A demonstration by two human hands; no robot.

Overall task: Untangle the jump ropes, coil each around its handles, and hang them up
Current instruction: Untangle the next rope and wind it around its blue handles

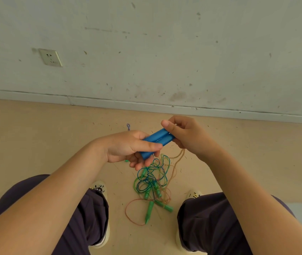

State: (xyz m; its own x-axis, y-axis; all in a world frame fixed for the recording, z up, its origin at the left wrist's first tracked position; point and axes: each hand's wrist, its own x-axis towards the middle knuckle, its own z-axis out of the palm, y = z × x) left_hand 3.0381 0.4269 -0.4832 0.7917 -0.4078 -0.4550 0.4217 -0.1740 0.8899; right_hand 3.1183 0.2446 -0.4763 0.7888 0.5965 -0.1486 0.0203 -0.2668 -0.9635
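Note:
Two blue jump-rope handles (157,141) lie side by side between my hands, above the floor. My left hand (128,148) grips their near end with the thumb across the top. My right hand (185,133) pinches their far end, and a tan rope (180,154) hangs down from under it. On the floor between my feet lies a tangle of blue, green and tan ropes (153,178). Green handles (149,211) lie in and just below that tangle. An orange-tan loop (128,213) spreads out to the left of them.
My knees in dark trousers frame the pile, with a white shoe (98,188) left and another white shoe (193,195) right. The wall's baseboard (146,104) runs close ahead, with a socket (50,57) on the wall. A short striped cord (128,126) lies near the baseboard.

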